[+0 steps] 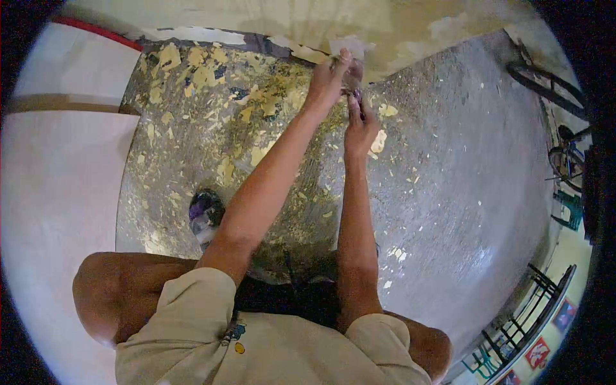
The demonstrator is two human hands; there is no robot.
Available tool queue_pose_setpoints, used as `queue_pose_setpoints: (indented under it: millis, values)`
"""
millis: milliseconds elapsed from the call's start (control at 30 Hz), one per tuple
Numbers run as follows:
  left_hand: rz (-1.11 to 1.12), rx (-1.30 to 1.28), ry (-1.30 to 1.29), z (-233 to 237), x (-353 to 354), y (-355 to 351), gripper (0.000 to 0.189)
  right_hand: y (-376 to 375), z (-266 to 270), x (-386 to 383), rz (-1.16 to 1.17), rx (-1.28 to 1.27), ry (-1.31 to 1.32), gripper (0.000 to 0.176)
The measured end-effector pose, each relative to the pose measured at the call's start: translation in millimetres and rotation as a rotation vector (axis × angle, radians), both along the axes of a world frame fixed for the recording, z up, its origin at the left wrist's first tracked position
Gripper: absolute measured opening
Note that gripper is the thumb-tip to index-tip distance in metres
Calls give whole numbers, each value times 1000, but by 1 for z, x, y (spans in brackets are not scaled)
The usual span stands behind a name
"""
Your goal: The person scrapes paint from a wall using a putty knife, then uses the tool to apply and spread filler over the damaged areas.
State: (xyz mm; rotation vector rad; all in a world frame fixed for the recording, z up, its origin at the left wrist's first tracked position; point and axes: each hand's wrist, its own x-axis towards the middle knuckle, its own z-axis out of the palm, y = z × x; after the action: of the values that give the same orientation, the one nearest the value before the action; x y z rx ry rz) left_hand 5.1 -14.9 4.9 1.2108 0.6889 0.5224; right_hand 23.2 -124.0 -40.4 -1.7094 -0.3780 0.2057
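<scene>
My right hand (361, 128) is closed around the handle of a scraper (353, 76), its flat blade pointing up at the base of the wall (410, 32). Just left of it, my left hand (328, 80) grips the blade part, fingers pressed along it. The blade's edge meets the wall near its bottom, where a pale patch shows; exact contact is hard to make out. Paint on the lower wall is partly peeled, with a ragged edge. Yellowish paint flakes (170, 58) cover the floor below and to the left.
Pale panels (64, 173) stand along the left. My shoe (205, 212) rests on the grey floor (462, 173) among flakes. Bicycle wheels (564, 163), green chairs (568, 208) and a dark-legged table (545, 301) line the right side.
</scene>
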Motion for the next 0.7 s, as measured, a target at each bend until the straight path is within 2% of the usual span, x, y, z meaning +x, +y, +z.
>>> queue_pose_setpoints:
  millis: [33, 100, 133, 167, 233, 267, 367, 433, 500, 567, 633, 700]
  values:
    - [40, 135, 3, -6, -1, -1, 64, 1, -6, -2, -13, -8, 3, 31]
    - [18, 149, 67, -39, 5, 10, 69, 5, -15, -5, 31, 2, 192, 30]
    - [-34, 178, 52, -43, 5, 16, 71, 10, -10, -9, 13, -22, 24, 32]
    - [-85, 210, 39, -46, 5, 22, 73, 12, -12, -10, 13, -14, 12, 32]
    - [-43, 314, 76, -38, 7, 28, 74, 20, -17, -10, 4, 155, 133, 31]
    - [-24, 311, 78, -38, 7, 27, 72, 15, -21, -8, 73, 79, 126, 32]
    - [-38, 296, 77, -41, 6, 26, 68, 18, -26, -16, 22, 71, 134, 40]
    - [-70, 293, 80, -24, 1, 24, 65, 20, -18, -20, 4, 90, 206, 41]
    - [16, 378, 100, -17, 1, 19, 61, 21, -15, -21, -2, 75, 199, 41]
    - [-24, 279, 54, -30, 1, 19, 60, 18, -15, -26, -14, 54, 231, 41]
    - [-50, 201, -4, -24, 1, 21, 59, 20, -11, -26, -13, 53, 249, 41]
    - [69, 453, 113, -13, 2, 17, 57, 22, -5, -24, -23, 74, 226, 41]
